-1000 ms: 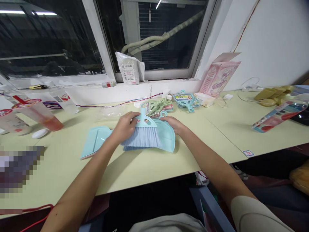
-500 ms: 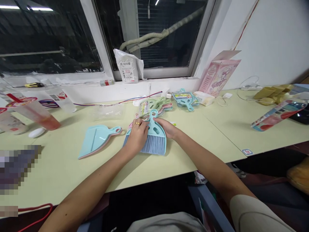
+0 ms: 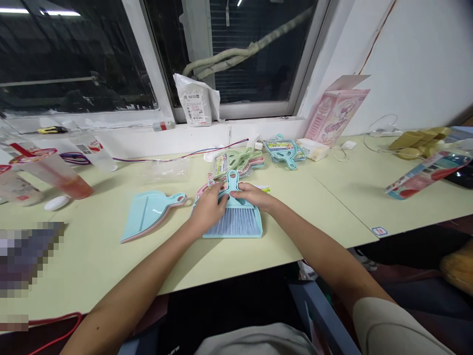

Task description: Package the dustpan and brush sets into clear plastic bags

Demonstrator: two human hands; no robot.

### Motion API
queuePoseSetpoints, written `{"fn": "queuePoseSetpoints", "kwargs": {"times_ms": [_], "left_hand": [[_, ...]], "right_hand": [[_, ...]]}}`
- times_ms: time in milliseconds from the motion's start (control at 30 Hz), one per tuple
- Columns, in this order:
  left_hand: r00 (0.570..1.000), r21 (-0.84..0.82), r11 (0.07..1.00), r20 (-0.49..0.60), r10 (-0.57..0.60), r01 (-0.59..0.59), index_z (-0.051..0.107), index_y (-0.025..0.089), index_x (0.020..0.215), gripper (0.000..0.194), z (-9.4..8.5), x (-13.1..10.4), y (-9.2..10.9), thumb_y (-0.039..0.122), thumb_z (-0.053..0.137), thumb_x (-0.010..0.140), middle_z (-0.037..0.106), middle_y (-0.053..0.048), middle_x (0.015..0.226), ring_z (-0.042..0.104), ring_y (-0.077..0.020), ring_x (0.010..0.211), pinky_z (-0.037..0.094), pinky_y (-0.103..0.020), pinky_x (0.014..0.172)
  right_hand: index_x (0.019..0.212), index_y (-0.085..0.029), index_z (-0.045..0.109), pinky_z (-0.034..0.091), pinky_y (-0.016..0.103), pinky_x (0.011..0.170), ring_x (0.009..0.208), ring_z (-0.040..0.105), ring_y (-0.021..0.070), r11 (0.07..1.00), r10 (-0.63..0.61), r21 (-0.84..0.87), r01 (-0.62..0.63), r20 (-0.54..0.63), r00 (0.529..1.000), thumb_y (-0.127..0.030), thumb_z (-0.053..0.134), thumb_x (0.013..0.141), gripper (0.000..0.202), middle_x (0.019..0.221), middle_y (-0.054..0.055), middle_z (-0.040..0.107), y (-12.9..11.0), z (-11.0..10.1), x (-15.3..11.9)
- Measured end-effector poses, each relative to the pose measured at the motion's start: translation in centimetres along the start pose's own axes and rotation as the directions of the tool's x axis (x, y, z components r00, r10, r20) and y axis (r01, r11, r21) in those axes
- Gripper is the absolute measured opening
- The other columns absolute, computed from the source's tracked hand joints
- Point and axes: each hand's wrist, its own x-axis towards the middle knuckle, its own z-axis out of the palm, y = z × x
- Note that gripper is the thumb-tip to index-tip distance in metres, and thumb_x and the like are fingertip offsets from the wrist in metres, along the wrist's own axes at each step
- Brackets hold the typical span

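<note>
A light blue hand brush with grey bristles lies in front of me, handle pointing away. A light blue dustpan shows under it, its rim visible along the bristle ends and at the right. My left hand grips the left side near the base of the handle. My right hand holds the right side, its thumb on top of the brush. A pink piece shows partly behind my left hand. To the left, a light blue dustpan rests on a pink one.
Green and pink brush sets and a blue set lie at the back. A pink box stands by the wall. Cups with drink are at the left, a colourful package at the right.
The brush has straightened and shifted slightly right, and the dustpan rim now shows along the bristle ends. My right thumb has come over the top of the brush.
</note>
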Motion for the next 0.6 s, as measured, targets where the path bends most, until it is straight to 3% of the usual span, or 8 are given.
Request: {"fn": "queuePoseSetpoints", "kwargs": {"times_ms": [67,133,233,400,600], "left_hand": [[0.992,-0.149,0.988,0.124,-0.027,0.046,0.068,0.02,0.126,0.034,-0.15,0.35,-0.26,0.029,0.051,0.099,0.072,-0.009,0.124,0.066,-0.0271,0.115,0.05,-0.04,0.101],[0.985,-0.235,0.968,0.165,-0.053,0.092,0.071,0.02,0.117,0.03,-0.27,0.58,-0.36,0.032,0.052,0.097,0.073,-0.007,0.123,0.066,-0.026,0.114,0.05,-0.039,0.1],[0.986,-0.284,0.952,0.149,-0.078,0.119,0.071,0.02,0.107,0.024,-0.3,0.63,-0.27,0.033,0.055,0.093,0.074,-0.005,0.117,0.066,-0.0249,0.108,0.049,-0.038,0.097],[0.99,-0.278,0.954,0.114,-0.086,0.115,0.067,0.02,0.091,0.014,-0.12,0.43,0.02,0.03,0.056,0.09,0.073,-0.002,0.097,0.064,-0.0225,0.095,0.049,-0.036,0.09],[0.994,-0.244,0.966,0.088,-0.067,0.087,0.072,0.021,0.101,0.024,0.29,0.19,-0.03,0.036,0.054,0.095,0.076,-0.002,0.101,0.067,-0.0221,0.093,0.049,-0.034,0.087]], "right_hand": [[0.086,-0.018,0.077,0.051,0.022,0.065,0.072,0.068,0.0158,1.0,0.002,-0.022,-0.002,0.003,1.0,-0.03,0.084,0.078,0.016,0.08,0.001,0.076,0.1,-0.1,0.04],[0.086,-0.017,0.077,0.05,0.022,0.063,0.07,0.067,0.0152,0.999,0.003,-0.035,-0.003,-0.013,1.0,-0.035,0.083,0.08,0.019,0.08,0.002,0.076,0.17,-0.14,0.05],[0.082,-0.017,0.076,0.048,0.022,0.06,0.067,0.066,0.0146,0.999,-0.01,-0.049,0.009,-0.036,0.999,-0.041,0.082,0.082,0.024,0.077,0.002,0.075,0.32,-0.13,0.12],[0.077,-0.016,0.077,0.047,0.021,0.058,0.06,0.063,0.0132,0.998,0.018,-0.065,-0.021,-0.042,0.999,-0.035,0.084,0.08,0.02,0.073,0.002,0.074,0.58,-0.03,0.35],[0.082,-0.016,0.079,0.049,0.022,0.059,0.063,0.066,0.0139,0.998,0.048,-0.047,-0.05,-0.046,0.998,-0.028,0.083,0.078,0.014,0.076,0.002,0.076,0.06,-0.99,0.52]]}}
